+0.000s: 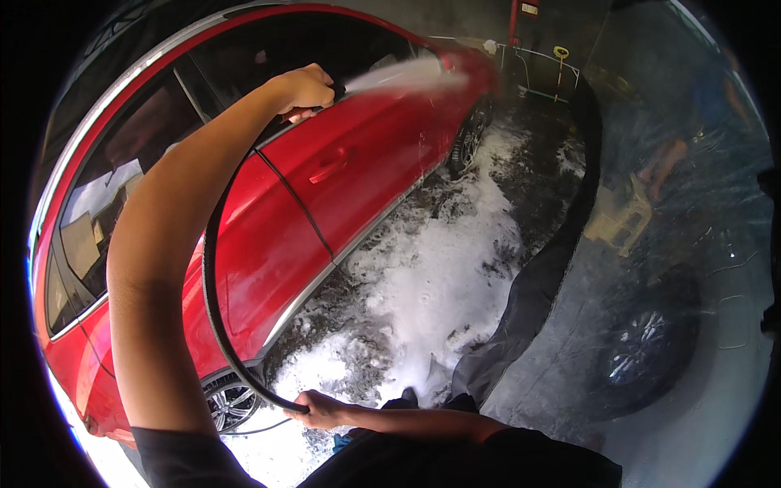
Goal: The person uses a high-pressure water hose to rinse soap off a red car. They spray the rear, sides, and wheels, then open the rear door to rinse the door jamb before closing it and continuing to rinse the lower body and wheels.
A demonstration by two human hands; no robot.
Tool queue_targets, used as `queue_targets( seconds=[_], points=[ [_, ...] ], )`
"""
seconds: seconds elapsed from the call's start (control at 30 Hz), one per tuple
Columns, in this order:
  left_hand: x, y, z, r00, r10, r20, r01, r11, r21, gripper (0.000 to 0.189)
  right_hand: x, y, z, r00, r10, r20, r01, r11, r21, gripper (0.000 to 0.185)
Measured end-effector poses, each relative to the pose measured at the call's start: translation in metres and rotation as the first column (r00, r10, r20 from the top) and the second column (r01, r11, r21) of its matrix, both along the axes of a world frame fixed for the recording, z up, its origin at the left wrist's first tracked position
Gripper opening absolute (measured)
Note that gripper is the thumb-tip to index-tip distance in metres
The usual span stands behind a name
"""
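My left hand (308, 88) is raised by the windows of a red car (274, 238), closed around a dark spray nozzle (339, 90). White water spray (403, 78) shoots from its tip towards the car's front door and side mirror area. From there a black hose (210, 268) curves down along the car's side. Lower down, near the rear wheel (230, 402), my right hand (320, 410) grips the same hose. Water film shines on the red doors, and the door handle (329, 165) is visible below my left hand.
White foam (427, 293) covers much of the dark wet floor beside the car. On the right hangs a clear sheet with a black lower border (549, 268). Through it show a beige plastic stool (625, 213) and a dark wheel (640, 348). A yellow-topped tool (560, 55) stands far back.
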State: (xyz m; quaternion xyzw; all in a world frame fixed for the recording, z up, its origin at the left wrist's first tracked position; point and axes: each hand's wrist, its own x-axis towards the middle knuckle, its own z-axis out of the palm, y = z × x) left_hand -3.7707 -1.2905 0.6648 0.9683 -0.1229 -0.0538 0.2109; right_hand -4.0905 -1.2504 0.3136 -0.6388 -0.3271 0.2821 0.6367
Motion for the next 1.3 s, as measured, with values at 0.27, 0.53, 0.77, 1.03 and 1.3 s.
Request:
queue_targets(
  seconds=[0.27, 0.53, 0.77, 1.03, 1.3],
  points=[
    [0.009, -0.043, 0.002, 0.968, -0.023, 0.252, -0.056, 0.95, 0.306, 0.052, 0.02, -0.016, 0.031, 0.994, 0.107, 0.013, -0.107, 0.994, 0.022, 0.046],
    [0.016, -0.061, 0.012, 0.963, 0.053, 0.265, -0.119, 0.964, 0.237, 0.043, 0.026, -0.077, 0.031, 0.987, 0.161, 0.0, -0.161, 0.987, 0.016, 0.044],
    [0.019, -0.102, 0.015, 0.925, 0.063, 0.375, -0.191, 0.929, 0.317, 0.038, 0.029, -0.13, 0.032, 0.976, 0.216, -0.023, -0.216, 0.976, 0.005, 0.042],
    [0.023, -0.121, 0.04, 0.928, 0.073, 0.364, -0.183, 0.943, 0.277, 0.043, 0.025, -0.224, 0.067, 0.97, 0.242, 0.001, -0.242, 0.97, -0.031, 0.048],
    [0.018, -0.131, 0.05, 0.916, 0.185, 0.357, -0.298, 0.908, 0.294, 0.046, 0.038, -0.3, 0.098, 0.958, 0.287, 0.008, -0.287, 0.958, -0.013, 0.047]
  ],
)
